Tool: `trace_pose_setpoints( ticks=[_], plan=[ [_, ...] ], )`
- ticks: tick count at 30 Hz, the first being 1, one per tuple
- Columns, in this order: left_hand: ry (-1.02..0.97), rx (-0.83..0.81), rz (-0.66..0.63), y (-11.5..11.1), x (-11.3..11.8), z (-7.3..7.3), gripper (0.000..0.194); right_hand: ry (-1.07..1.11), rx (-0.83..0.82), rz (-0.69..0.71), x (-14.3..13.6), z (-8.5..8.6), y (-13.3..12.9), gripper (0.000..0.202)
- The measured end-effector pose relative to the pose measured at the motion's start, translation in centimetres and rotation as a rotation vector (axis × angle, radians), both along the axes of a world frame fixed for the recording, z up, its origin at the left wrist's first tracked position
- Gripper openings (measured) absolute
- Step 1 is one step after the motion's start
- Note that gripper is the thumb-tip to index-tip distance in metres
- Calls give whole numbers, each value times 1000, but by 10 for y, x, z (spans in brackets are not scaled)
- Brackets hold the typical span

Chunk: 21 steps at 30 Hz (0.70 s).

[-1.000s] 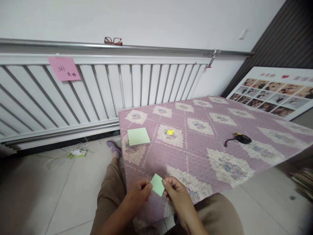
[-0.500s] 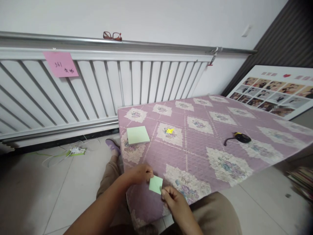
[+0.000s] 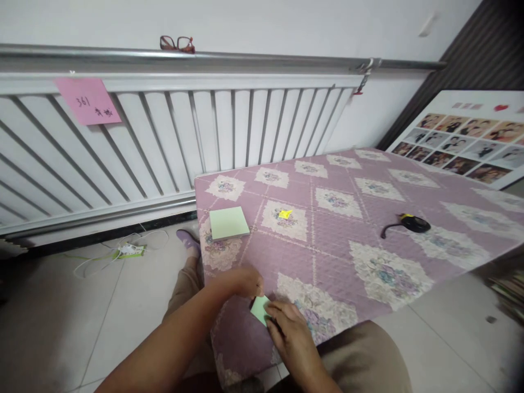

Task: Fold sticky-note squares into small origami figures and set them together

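Note:
A small light green paper (image 3: 259, 310) lies between my hands near the front left corner of the purple floral table cover (image 3: 241, 344). The fingers of my left hand (image 3: 246, 282) are closed on its top edge. My right hand (image 3: 290, 329) grips its right side, thumb and fingers together, covering part of the paper. Farther back is a pad of larger green paper (image 3: 229, 222). To the right of the pad sits a small folded yellow paper piece (image 3: 285, 214).
A black and yellow object with a strap (image 3: 414, 222) lies on the right. Behind stands a white radiator (image 3: 241, 125) with a pink note (image 3: 89, 101); glasses (image 3: 177, 43) rest on the pipe above. A power strip (image 3: 130, 250) is on the floor at left.
My right hand has moved over the green paper and now covers more of its right side. Less of the paper shows. The camera view has shifted slightly.

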<state>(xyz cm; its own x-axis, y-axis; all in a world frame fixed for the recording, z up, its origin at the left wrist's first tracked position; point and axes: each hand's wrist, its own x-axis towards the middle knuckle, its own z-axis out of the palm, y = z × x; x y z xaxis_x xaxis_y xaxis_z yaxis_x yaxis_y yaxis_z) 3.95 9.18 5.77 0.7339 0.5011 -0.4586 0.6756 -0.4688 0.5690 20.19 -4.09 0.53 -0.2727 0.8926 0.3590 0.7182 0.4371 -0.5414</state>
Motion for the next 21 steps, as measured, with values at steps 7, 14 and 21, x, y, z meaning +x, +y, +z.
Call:
trace_pose_setpoints(
  ticks=[7, 14, 21],
  plan=[
    [122, 53, -101, 8, 14, 15, 13, -75, -182, 13, 4, 2, 3, 40],
    [177, 142, -108, 6, 20, 20, 14, -69, -243, 23, 5, 8, 12, 42],
    [140, 272, 68, -8, 13, 11, 14, -86, -282, 64, 6, 17, 19, 40]
  ],
)
